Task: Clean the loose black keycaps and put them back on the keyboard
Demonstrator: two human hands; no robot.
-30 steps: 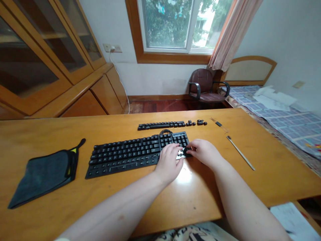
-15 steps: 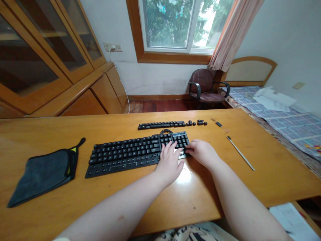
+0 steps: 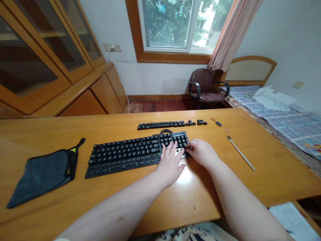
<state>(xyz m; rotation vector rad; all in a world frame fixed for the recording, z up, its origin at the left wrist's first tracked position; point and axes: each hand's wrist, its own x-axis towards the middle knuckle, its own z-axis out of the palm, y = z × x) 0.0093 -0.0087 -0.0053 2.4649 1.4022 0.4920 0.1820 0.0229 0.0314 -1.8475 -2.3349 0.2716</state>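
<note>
A black keyboard (image 3: 125, 150) lies at a slant on the table, its front row and lower number-pad spots bare of keycaps. My left hand (image 3: 170, 164) rests flat over the number pad with fingers spread, steadying that end. At the keyboard's right edge my right hand (image 3: 202, 152) is closed in a pinch on a small dark keycap (image 3: 187, 148), mostly hidden by the fingers. Behind the keyboard, loose keycaps (image 3: 160, 125) stand in a line, with smaller groups (image 3: 200, 122) to their right. The keyboard's coiled cable (image 3: 166, 131) shows at its back edge.
A thin brush (image 3: 240, 153) and a wire keycap puller (image 3: 218, 124) lie to the right on the wooden table (image 3: 112, 204). A folded dark grey cloth (image 3: 47, 174) is at the left. Beyond stand a chair (image 3: 202, 83) and a bed (image 3: 276, 107).
My right hand has shifted very slightly at the number pad's right edge, still pinching. The left fingers have moved slightly, and the keyboard has stayed in place.
</note>
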